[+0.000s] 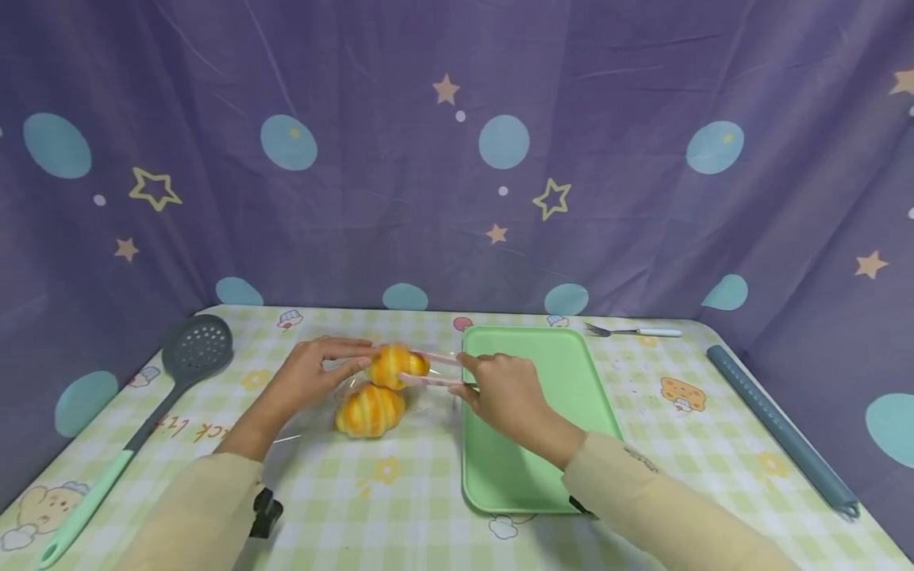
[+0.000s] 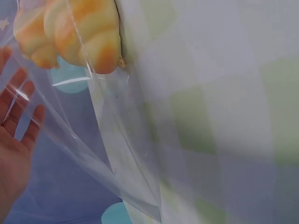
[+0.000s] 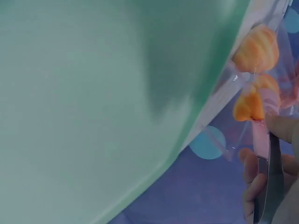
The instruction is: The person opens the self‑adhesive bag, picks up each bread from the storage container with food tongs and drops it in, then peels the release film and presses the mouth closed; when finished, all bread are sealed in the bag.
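Observation:
In the head view two golden toy croissants lie one behind the other, left of the green tray. My right hand (image 1: 510, 396) grips a pair of tongs (image 3: 275, 172) whose pink tips (image 1: 428, 380) stand on both sides of the rear croissant (image 1: 389, 365). The front croissant (image 1: 370, 411) lies nearer me. Clear plastic (image 2: 93, 154), perhaps a container, curves around the croissants; its full shape is hard to make out. My left hand (image 1: 314, 373) reaches in from the left, fingers extended close to the rear croissant. Through the plastic, the left wrist view shows those fingers (image 2: 21, 109) fairly straight.
A green tray (image 1: 543, 492) lies under my right forearm. At the far left is a slotted skimmer (image 1: 196, 349) with a mint handle. A fork (image 1: 631, 331) lies at the back right, and a dark blue-grey bar-shaped thing (image 1: 781, 428) along the right edge.

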Available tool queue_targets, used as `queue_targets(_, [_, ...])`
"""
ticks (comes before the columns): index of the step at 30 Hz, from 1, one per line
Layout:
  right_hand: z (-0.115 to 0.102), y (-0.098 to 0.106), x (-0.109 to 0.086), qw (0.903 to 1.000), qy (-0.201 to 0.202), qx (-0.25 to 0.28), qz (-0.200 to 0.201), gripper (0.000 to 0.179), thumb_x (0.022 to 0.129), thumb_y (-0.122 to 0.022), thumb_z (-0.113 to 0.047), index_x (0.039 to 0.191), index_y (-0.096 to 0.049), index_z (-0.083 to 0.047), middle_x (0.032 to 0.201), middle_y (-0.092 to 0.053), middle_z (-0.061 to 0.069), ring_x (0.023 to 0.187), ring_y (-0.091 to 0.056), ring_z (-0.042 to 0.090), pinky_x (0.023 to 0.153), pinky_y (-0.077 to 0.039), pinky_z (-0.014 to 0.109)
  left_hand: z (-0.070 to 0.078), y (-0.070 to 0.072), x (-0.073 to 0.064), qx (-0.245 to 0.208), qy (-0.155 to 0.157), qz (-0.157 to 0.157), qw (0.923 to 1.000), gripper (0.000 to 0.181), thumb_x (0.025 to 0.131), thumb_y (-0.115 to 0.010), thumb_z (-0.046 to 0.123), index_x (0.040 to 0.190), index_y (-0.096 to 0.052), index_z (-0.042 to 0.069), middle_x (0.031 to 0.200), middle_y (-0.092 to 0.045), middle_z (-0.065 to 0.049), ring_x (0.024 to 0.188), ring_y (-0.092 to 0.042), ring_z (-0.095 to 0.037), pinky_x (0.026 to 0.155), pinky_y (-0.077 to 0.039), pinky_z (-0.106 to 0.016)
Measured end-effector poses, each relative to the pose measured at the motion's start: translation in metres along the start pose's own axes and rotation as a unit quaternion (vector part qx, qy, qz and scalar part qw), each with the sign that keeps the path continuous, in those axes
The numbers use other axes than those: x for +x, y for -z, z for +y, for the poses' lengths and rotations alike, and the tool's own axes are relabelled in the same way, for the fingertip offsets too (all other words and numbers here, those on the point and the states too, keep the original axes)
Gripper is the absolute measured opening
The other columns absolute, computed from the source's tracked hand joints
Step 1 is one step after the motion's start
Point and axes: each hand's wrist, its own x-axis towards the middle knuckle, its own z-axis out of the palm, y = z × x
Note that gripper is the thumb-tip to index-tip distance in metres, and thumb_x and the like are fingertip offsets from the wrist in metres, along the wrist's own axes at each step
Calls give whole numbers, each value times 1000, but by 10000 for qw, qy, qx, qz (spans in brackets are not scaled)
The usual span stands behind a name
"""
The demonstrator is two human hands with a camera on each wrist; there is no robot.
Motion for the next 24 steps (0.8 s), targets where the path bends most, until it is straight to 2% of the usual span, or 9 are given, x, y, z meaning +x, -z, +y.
queue_targets(6, [4, -9, 5, 9978, -312, 578, -8, 44, 87, -80, -43, 121, -76, -15, 78, -72, 2, 53, -56, 15, 39, -32, 25, 0, -3, 2, 42, -52, 107, 9999, 30, 100, -67, 31, 126, -75, 20, 133, -67, -7, 126, -57, -39, 105, -41, -63])
queue_targets(11, [4, -14, 12, 9979, -289, 586, -38, 43, 86, -81, -42, 120, -76, -16, 75, -70, 0, 58, -60, 17, 41, -36, 26, -2, -4, 6, 142, -144, 265, 9994, 31, 99, -68, 27, 128, -73, 17, 136, -65, -9, 126, -57, -40, 105, -41, -63])
queue_targets(14, [2, -15, 16, 9995, -129, 297, -28, 43, 86, -81, -42, 121, -75, -17, 76, -70, -1, 62, -62, 18, 42, -39, 27, -3, -5, 7, 210, -223, 305, 9991, 32, 100, -67, 26, 129, -72, 15, 138, -64, -10, 126, -56, -41, 106, -40, -63])
queue_targets(16, [0, -17, 19, 9998, 103, -71, 153, 43, 86, -81, -43, 120, -75, -17, 81, -73, -2, 65, -63, 18, 42, -40, 27, -3, -6, 8, 211, -263, 313, 9989, 32, 100, -67, 25, 129, -72, 13, 138, -63, -10, 126, -56, -41, 106, -40, -63])
queue_targets(21, [-4, -22, 23, 9907, 582, -961, 769, 41, 86, -79, -48, 116, -75, -19, 90, -77, -5, 65, -62, 16, 40, -39, 25, -2, -6, 8, 140, -236, 270, 9993, 30, 100, -67, 24, 128, -73, 15, 138, -63, -9, 127, -56, -40, 106, -40, -62])
queue_targets(24, [-6, -25, 27, 9878, 597, -1158, 852, 42, 85, -79, -50, 115, -75, -20, 91, -77, -6, 64, -62, 16, 39, -39, 24, -2, -6, 8, 116, -202, 270, 9994, 29, 100, -67, 23, 128, -73, 17, 138, -63, -8, 127, -55, -40, 106, -40, -63])
